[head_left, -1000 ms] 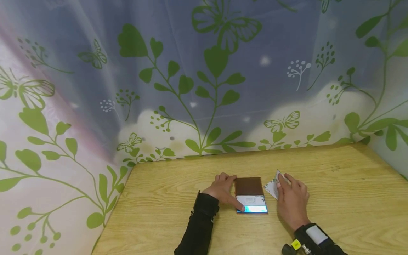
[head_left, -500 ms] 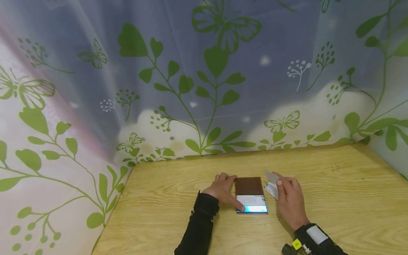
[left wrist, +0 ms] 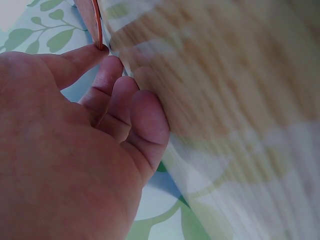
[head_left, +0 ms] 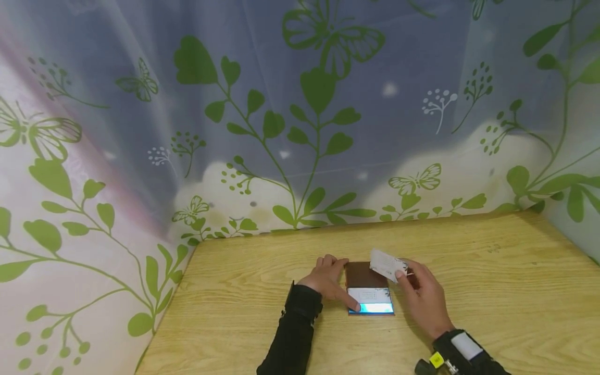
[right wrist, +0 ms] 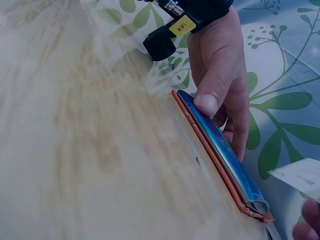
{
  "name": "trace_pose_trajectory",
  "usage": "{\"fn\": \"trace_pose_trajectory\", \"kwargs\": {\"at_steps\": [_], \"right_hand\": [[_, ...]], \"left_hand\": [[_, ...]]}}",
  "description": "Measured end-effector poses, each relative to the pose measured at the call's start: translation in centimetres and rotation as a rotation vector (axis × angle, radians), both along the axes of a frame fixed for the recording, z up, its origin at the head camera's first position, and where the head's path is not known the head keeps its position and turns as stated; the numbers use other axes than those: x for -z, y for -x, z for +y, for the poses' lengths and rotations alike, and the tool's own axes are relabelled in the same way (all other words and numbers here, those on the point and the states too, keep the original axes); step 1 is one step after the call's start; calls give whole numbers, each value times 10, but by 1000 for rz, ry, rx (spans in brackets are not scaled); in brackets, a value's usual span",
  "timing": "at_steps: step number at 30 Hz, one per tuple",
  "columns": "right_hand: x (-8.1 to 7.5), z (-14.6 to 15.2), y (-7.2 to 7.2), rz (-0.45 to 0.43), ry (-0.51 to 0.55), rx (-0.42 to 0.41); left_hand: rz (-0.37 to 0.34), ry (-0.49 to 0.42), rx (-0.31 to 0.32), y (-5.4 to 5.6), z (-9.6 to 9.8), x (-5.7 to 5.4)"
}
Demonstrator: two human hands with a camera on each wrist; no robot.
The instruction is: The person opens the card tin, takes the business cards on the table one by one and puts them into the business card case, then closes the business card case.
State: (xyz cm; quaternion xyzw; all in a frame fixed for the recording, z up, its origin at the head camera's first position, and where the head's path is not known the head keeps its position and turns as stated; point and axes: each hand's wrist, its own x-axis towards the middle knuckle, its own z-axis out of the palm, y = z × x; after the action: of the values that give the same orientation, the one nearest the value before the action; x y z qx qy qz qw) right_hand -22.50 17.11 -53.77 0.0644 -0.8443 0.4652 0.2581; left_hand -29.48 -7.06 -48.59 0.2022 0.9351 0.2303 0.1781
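The left grip (head_left: pixel 325 281) spreads, thumb and index finger well apart — the right grip (head_left: pixel 425 299) pinches, thumb opposing fingers.

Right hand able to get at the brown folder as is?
Probably yes. The right hand is beside the brown folder; the left hand holds the opposite side, leaving the lower right corner free. But the right hand pinches a white card, so gripping may mean letting go.
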Motion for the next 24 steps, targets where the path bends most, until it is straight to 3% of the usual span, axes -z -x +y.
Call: {"fn": "trace_pose_trajectory", "kwargs": {"at_steps": [10,18,24], "right_hand": [[-2,-2,0,-133,72,-109],[2,-2,2,-116,6,-140],[5,-1,4,-177,33,-197]], "left_hand": [[22,0,-10,1,1,3],[26,19,-6,3,2,5],[24,13,-13,2,1,4]]}}
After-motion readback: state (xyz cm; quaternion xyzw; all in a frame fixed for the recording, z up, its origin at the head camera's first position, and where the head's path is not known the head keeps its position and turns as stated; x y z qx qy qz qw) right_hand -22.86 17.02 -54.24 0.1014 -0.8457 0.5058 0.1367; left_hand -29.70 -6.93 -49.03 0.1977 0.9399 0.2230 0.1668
